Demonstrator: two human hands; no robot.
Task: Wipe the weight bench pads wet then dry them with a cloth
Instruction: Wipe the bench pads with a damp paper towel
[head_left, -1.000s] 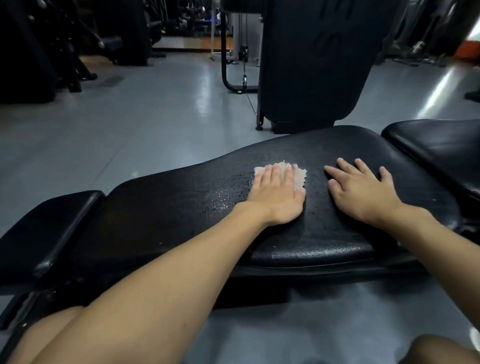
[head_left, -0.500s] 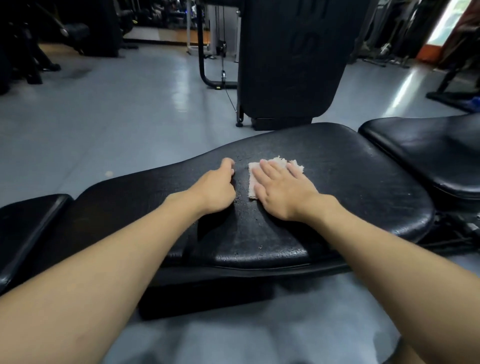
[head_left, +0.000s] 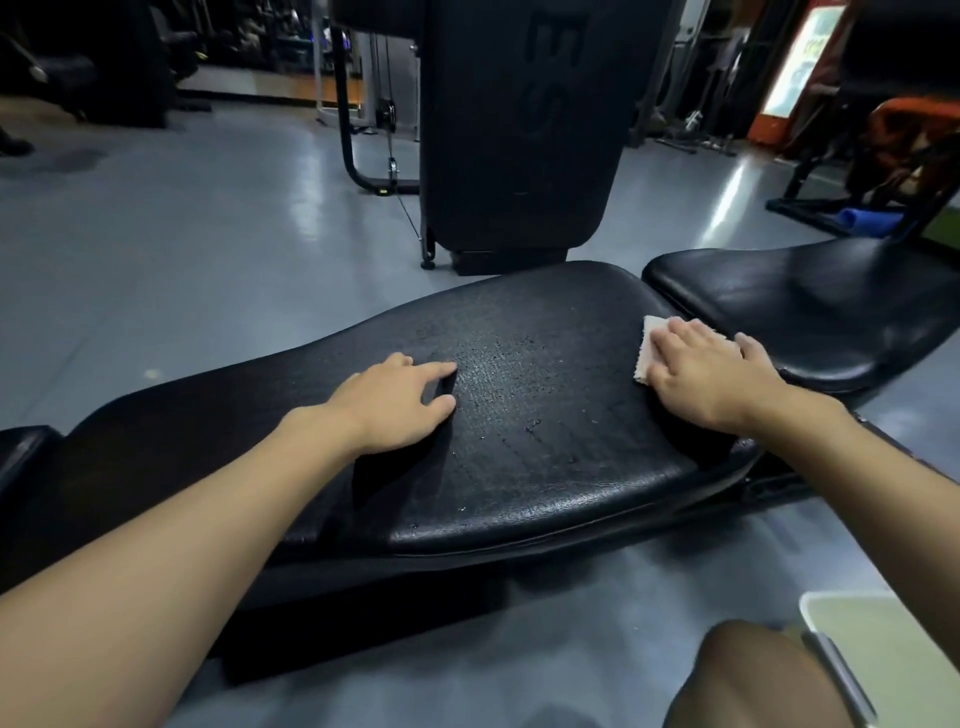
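A long black bench pad (head_left: 545, 415) runs across the view, its textured top speckled with water drops. A second black seat pad (head_left: 810, 306) adjoins it at the right. A small white cloth (head_left: 647, 345) lies at the long pad's right end, mostly covered by my right hand (head_left: 711, 371), which presses flat on it with straight fingers. My left hand (head_left: 400, 402) rests on the middle of the long pad, fingers loosely bent and holding nothing.
A tall black machine housing (head_left: 519, 130) stands just behind the bench on the grey floor (head_left: 182, 249). A smaller black pad (head_left: 21, 452) sits at the far left. A pale tray edge (head_left: 883, 639) and my knee (head_left: 753, 680) are at the lower right.
The cloth passed from my left hand to my right, and my right hand slid it rightward to the end of the long pad. My left hand stayed near the pad's middle.
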